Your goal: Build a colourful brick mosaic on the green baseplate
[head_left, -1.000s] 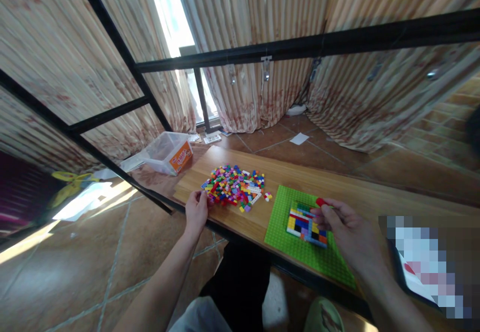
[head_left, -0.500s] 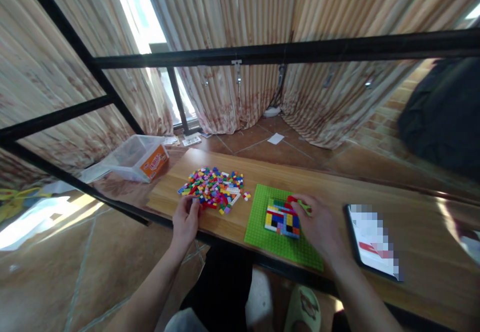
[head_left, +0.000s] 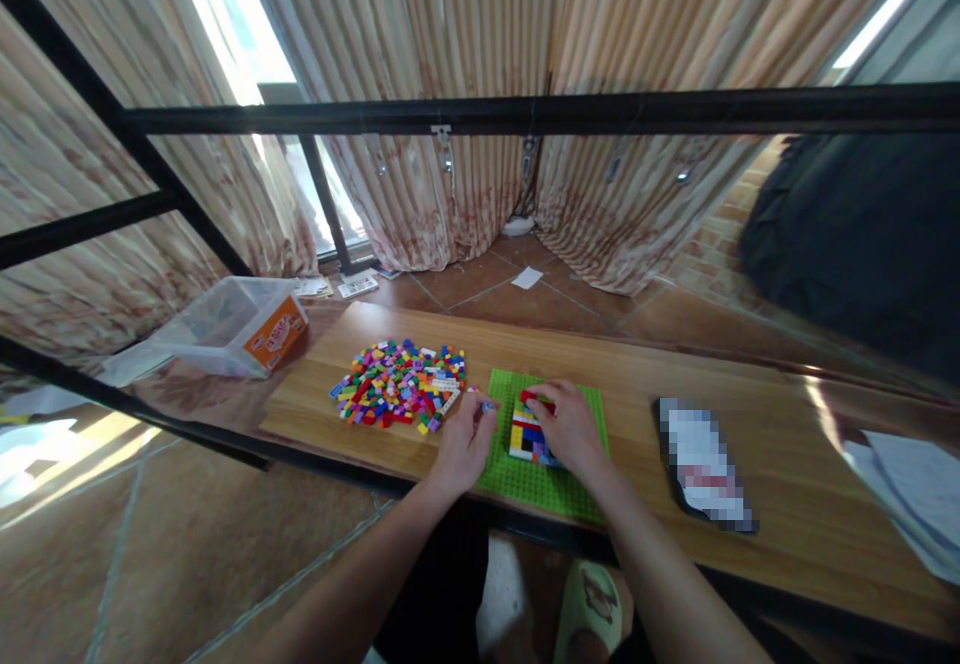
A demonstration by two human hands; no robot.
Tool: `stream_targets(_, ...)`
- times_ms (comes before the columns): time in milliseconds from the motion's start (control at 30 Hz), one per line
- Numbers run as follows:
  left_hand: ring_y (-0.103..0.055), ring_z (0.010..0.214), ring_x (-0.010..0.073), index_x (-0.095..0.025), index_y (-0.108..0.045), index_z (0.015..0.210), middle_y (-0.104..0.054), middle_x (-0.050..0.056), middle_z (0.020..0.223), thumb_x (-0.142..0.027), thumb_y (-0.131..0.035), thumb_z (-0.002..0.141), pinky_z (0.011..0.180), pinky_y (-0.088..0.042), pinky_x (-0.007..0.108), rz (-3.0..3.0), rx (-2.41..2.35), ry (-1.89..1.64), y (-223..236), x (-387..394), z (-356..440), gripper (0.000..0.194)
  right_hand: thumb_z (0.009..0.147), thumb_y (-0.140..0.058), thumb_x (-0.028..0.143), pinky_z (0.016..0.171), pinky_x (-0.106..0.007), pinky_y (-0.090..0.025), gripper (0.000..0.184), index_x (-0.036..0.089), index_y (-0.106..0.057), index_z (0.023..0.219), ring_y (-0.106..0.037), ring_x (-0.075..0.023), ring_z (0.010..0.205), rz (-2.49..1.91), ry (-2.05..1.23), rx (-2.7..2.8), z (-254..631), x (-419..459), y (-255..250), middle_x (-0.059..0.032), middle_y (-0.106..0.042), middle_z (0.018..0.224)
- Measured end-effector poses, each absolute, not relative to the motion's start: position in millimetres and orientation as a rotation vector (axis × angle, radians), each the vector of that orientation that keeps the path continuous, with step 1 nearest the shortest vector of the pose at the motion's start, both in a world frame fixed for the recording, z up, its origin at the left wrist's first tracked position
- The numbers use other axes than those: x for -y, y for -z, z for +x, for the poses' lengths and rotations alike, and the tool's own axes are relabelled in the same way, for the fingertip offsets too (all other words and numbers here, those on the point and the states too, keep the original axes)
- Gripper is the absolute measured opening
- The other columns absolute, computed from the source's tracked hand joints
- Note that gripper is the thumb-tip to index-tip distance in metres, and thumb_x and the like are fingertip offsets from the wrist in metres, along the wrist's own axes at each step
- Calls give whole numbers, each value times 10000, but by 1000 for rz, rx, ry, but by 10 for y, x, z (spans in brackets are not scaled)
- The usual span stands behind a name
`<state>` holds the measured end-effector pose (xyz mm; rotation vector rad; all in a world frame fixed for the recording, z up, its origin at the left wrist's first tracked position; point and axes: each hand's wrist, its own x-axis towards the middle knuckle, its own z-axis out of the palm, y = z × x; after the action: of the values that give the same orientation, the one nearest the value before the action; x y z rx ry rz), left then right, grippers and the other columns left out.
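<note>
My left hand (head_left: 463,444) pinches a small blue-grey brick (head_left: 489,406) at the left edge of the green baseplate (head_left: 517,492). On that plate sits a flat block of bricks (head_left: 525,439) in yellow, red, blue, white and other colours. My right hand (head_left: 571,426) reaches over it from the right and covers much of its right side. Its fingertips are closed on a red brick (head_left: 529,396) at the block's far edge; whether that brick is pressed on is unclear. To the left lies a heap of loose bricks (head_left: 397,384) on the wooden table (head_left: 645,374).
A phone (head_left: 705,464) lies right of the baseplate, with papers (head_left: 911,484) farther right. A clear plastic box (head_left: 217,329) with an orange label stands beyond the table's left end. A black metal bar (head_left: 480,114) crosses in front of the curtains.
My left hand has moved right, from the brick heap to the baseplate, carrying a small brick. My right hand has shifted left over the block. The green piece by its fingers no longer shows.
</note>
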<state>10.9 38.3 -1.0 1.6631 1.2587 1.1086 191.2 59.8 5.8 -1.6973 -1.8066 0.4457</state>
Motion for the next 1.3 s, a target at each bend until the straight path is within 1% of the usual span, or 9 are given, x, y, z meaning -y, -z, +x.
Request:
stream_targets(167, -584, 649, 139, -192, -541, 1029, -584, -4, 776, -372, -393, 953, 671, -437, 272, 1637, -1234, -1050, -27, -408, 252, 245, 869, -518, 297, 923, -364, -423, 228, 237, -719, 961, -580, -211, 1003, -1668, -503, 1858, 1908, -645, -46, -67, -664, 1031)
stream_targets(267, -584, 644, 149, -192, -533, 1043, -568, -21, 692, -358, -383, 959, 684, -428, 282, 1643, -1255, -1028, -24, -399, 278, 239, 869, -520, 298, 919, -357, -429, 234, 220, -718, 966, -593, -210, 988, -1667, -527, 1890, 1919, -646, -65, -73, -675, 1019)
stream_targets(367, -588, 651, 155, -195, -528, 1043, -565, -25, 665, -361, -379, 962, 680, -427, 286, 1647, -1249, -1018, -2, -399, 269, 238, 865, -519, 297, 897, -344, -440, 235, 216, -721, 955, -610, -203, 954, -1652, -547, 1916, 1927, -641, -86, -70, -689, 1000)
stream_targets(567, -603, 671, 162, -200, -521, 1067, -590, -12, 704, -378, -376, 963, 688, -436, 297, 1667, -1232, -1010, 56, -404, 255, 252, 862, -510, 290, 872, -334, -451, 242, 219, -724, 949, -630, -198, 932, -1653, -547, 1929, 1919, -629, -115, -66, -705, 999)
stream_targets(733, -601, 697, 175, -203, -528, 1070, -602, 3, 729, -365, -384, 956, 682, -440, 302, 1696, -1252, -1008, 56, -405, 259, 245, 858, -507, 292, 856, -335, -456, 237, 233, -729, 918, -638, -202, 917, -1664, -570, 1913, 1906, -628, -131, -56, -712, 976)
stream_targets(967, -611, 765, 188, -203, -529, 1070, -614, 24, 795, -349, -387, 954, 715, -444, 310, 1722, -1265, -991, 49, -401, 267, 234, 861, -509, 280, 853, -328, -453, 234, 222, -729, 918, -640, -204, 920, -1674, -597, 1931, 1923, -653, -110, -60, -717, 978)
stream_targets(1167, -605, 745, 182, -199, -533, 1069, -619, 34, 843, -338, -394, 951, 704, -444, 308, 1749, -1289, -981, 71, -397, 277, 229, 872, -503, 282, 856, -320, -449, 242, 227, -729, 936, -634, -201, 938, -1686, -594, 2014, 1932, -673, -132, -57, -717, 994)
stream_targets(1300, -590, 702, 171, -203, -536, 1054, -604, 17, 786, -347, -399, 951, 664, -438, 288, 1730, -1302, -980, 59, -395, 281, 224, 869, -508, 269, 865, -314, -445, 231, 236, -730, 922, -631, -193, 942, -1677, -574, 2015, 1930, -678, -120, -51, -716, 984)
